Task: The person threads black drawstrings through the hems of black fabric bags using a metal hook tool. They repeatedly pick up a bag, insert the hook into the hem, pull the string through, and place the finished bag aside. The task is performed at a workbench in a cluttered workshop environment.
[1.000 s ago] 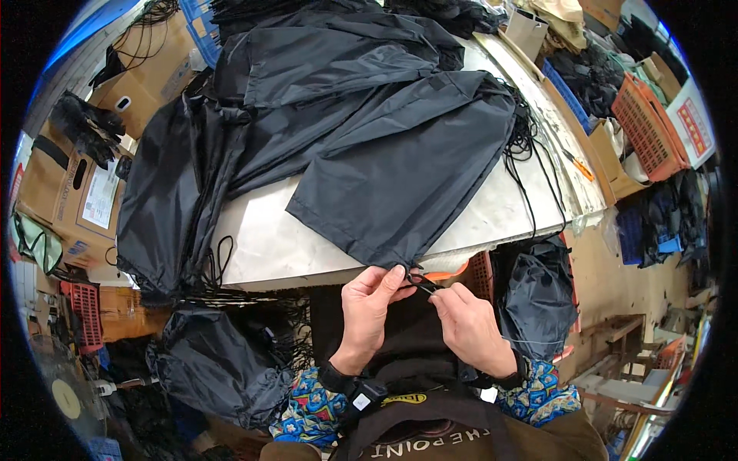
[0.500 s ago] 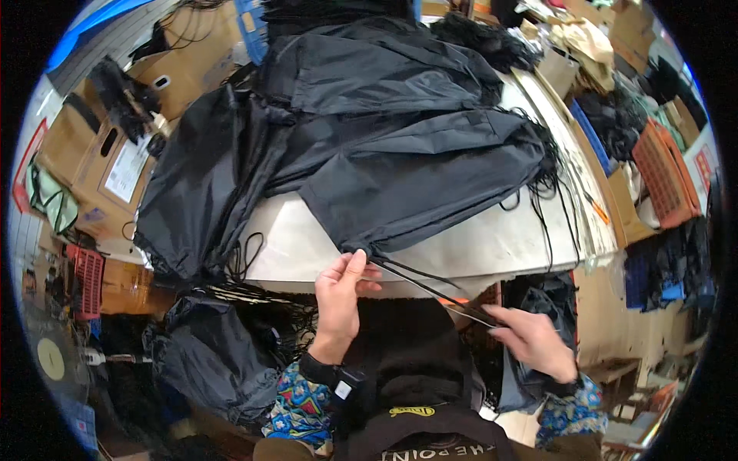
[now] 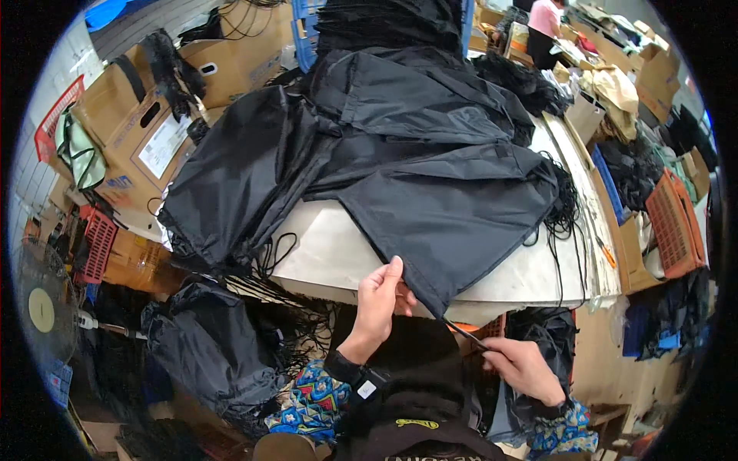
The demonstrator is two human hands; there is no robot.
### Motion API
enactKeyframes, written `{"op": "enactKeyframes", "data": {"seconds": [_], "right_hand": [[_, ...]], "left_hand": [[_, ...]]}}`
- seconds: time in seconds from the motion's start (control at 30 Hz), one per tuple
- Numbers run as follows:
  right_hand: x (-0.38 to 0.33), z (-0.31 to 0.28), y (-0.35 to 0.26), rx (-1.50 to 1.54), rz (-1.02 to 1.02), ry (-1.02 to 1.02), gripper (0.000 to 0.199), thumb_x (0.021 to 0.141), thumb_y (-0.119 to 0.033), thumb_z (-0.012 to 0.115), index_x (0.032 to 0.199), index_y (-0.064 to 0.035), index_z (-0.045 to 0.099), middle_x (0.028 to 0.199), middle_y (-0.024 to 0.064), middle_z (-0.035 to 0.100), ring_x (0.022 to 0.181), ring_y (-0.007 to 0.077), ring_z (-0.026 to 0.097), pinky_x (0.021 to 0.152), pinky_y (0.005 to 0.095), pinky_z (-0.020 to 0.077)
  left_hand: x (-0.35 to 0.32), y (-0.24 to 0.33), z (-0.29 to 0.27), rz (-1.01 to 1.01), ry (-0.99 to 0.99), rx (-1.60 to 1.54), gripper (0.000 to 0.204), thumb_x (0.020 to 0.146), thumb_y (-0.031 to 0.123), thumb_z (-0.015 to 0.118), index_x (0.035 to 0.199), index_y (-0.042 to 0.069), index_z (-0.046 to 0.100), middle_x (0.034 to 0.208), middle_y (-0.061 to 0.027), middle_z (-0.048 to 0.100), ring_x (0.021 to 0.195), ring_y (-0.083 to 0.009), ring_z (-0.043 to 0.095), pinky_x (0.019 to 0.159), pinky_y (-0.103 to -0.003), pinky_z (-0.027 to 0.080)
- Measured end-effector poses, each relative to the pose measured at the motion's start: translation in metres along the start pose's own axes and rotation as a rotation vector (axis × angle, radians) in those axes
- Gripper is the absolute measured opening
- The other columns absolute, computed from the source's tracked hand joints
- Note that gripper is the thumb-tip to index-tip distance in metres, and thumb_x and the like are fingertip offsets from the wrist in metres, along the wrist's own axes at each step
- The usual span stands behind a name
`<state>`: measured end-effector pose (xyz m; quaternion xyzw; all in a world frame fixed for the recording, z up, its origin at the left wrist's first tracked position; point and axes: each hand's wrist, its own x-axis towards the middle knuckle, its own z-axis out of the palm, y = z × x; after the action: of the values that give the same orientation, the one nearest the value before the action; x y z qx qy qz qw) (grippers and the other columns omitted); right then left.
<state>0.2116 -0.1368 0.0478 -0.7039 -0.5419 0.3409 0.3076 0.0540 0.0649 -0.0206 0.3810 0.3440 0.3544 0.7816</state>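
A black fabric drawstring bag [image 3: 461,211] lies spread over the white table, its near corner hanging past the front edge. My left hand [image 3: 379,307] pinches the bag's left edge near that corner, thumb on top. From the corner a dark cord [image 3: 464,333] runs taut to my right hand [image 3: 526,370], whose fingers are closed on its end. Whether a thin tool is also in the right hand is hidden. Another black bag [image 3: 238,180] lies to the left, with loose cords [image 3: 280,253] at its near end.
More black bags [image 3: 423,88] are heaped at the table's [image 3: 311,234] far side. Cords [image 3: 565,200] dangle at the right. An orange-handled cutter [image 3: 607,252] lies near the right edge. Cardboard boxes [image 3: 127,154] and a red crate [image 3: 676,223] stand around; a person [image 3: 544,31] is far off.
The bag's corner, bunched at my left hand before, is now drawn out flat toward me. The thin metal rod and loose cords between my hands no longer show. My view has shifted.
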Motion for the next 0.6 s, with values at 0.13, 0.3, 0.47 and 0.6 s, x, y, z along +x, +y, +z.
{"op": "enactKeyframes", "data": {"seconds": [0.13, 0.3, 0.47, 0.6], "right_hand": [[-0.02, -0.012, 0.007, -0.088, 0.084, 0.147, 0.009, 0.086, -0.003, 0.059, 0.088, 0.0024, 0.066, 0.063, 0.0127, 0.059, 0.051, 0.0178, 0.055, 0.049, 0.0281, 0.0432], [0.013, 0.025, 0.031, 0.259, 0.066, 0.191, 0.02, 0.091, -0.007, 0.055, 0.074, 0.003, 0.058, 0.058, 0.0041, 0.053, 0.054, 0.0074, 0.048, 0.05, 0.0255, 0.0398], [0.038, 0.035, 0.028, -0.059, -0.314, 0.317, 0.006, 0.085, -0.004, 0.062, 0.084, 0.0015, 0.062, 0.067, 0.0159, 0.058, 0.057, 0.0275, 0.058, 0.055, 0.0312, 0.046], [0.047, -0.012, 0.002, -0.405, -0.513, 0.548, 0.019, 0.086, -0.012, 0.061, 0.098, 0.0026, 0.062, 0.087, 0.0149, 0.064, 0.078, 0.0285, 0.063, 0.068, 0.0345, 0.0489]], "left_hand": [[-0.006, -0.005, 0.01, 0.099, -0.051, 0.419, 0.039, 0.098, 0.033, 0.05, 0.07, 0.006, 0.055, 0.054, -0.0021, 0.053, 0.044, -0.008, 0.047, 0.04, -0.022, 0.036], [-0.036, -0.049, 0.037, 0.409, -0.587, 0.743, 0.023, 0.093, 0.016, 0.057, 0.08, -0.001, 0.065, 0.068, -0.0009, 0.062, 0.059, -0.0091, 0.055, 0.055, -0.028, 0.046], [-0.024, -0.029, 0.05, 0.187, -0.303, 0.156, 0.01, 0.09, 0.006, 0.058, 0.096, -0.003, 0.058, 0.081, 0.0009, 0.06, 0.07, -0.0028, 0.051, 0.06, -0.021, 0.043], [-0.021, -0.001, 0.052, 0.647, -0.242, 0.602, 0.017, 0.087, 0.003, 0.057, 0.104, -0.002, 0.057, 0.09, -0.0101, 0.064, 0.069, -0.0201, 0.062, 0.06, -0.03, 0.048]]}}
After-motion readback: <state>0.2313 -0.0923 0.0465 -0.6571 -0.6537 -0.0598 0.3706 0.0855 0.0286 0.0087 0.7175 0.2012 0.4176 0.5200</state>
